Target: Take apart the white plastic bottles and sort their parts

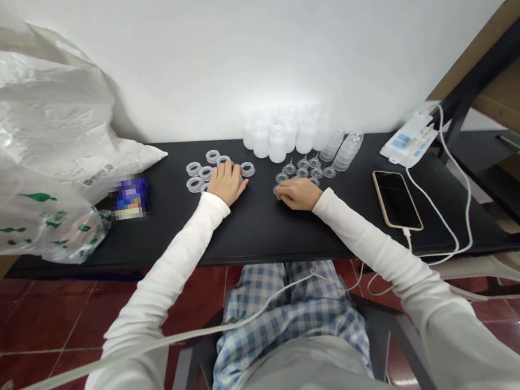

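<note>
My left hand (226, 182) rests on the black table (254, 221), fingers curled down over a group of clear plastic rings (194, 168). My right hand (297, 193) lies closed beside a cluster of small clear nipple-like pieces (303, 168), its fingertips touching the nearest ones. What the fingers hold is hidden. Several white plastic bottles (275, 136) stand at the back against the wall. Two stacks of clear caps (343, 149) lie to their right.
A phone (396, 199) lies face up at the right, plugged into a white cable (440, 208). A white and blue packet (407, 140) sits at the far right. Large plastic bags (17, 158) and a blue box (130, 197) fill the left end.
</note>
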`<state>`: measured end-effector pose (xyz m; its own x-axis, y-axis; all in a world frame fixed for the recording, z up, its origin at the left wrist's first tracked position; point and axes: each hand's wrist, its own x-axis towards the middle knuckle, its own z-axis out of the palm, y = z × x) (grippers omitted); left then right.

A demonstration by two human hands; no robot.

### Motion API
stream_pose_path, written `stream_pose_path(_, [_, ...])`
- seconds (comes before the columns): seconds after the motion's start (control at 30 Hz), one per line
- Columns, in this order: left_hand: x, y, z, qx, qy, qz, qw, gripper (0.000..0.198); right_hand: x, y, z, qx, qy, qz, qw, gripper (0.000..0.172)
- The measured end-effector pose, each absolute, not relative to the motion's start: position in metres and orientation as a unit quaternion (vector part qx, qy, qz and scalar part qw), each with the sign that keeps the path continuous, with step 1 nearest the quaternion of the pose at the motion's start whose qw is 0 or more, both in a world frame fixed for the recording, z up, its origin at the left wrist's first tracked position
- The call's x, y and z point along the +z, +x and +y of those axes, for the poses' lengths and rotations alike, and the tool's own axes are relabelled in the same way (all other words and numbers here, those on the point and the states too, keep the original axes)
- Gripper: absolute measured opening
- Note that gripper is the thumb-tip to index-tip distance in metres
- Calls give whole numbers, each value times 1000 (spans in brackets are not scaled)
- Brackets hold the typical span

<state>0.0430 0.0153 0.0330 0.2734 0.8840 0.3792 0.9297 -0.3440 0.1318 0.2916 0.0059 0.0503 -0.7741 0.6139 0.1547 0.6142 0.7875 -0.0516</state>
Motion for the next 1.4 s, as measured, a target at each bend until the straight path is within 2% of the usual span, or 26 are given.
stream_pose_path(0.2, [31,82,26,-249,-755,-606,14,45,52,290,6,8,-339,-939,56,22])
stream_pose_path(0.33, [28,110,32,-259,-743,-617,-1,31,52,291,7,-5,-333,-941,60,22])
stream_pose_path(0.5, [24,120,32,-306,-730,-610,-49,24,48,293,9,-21,-327,-942,74,23])
stream_pose_path(0.63, [17,117,39,-438,-685,-566,-135,22,44,295,13,-40,-300,-946,117,23])
stream_pose_path(0.73, [11,112,47,-529,-625,-534,-211,36,42,297,15,-52,-277,-947,152,21])
stream_pose_path(0.87, [8,107,56,-589,-564,-501,-289,58,41,297,15,-88,-269,-944,172,20])
stream_pose_path(1.0, [13,105,61,-640,-526,-458,-323,62,41,297,18,-119,-269,-940,172,23])
stream_pose_path(1.1, [18,106,59,-653,-523,-426,-344,60,44,297,18,-95,-286,-922,242,26])
stream_pose_path(1.3, [23,111,52,-666,-518,-398,-360,56,55,294,9,76,-313,-803,501,17])
stream_pose_path(1.4, [24,115,48,-657,-516,-383,-394,59,57,291,6,153,-305,-764,548,16])
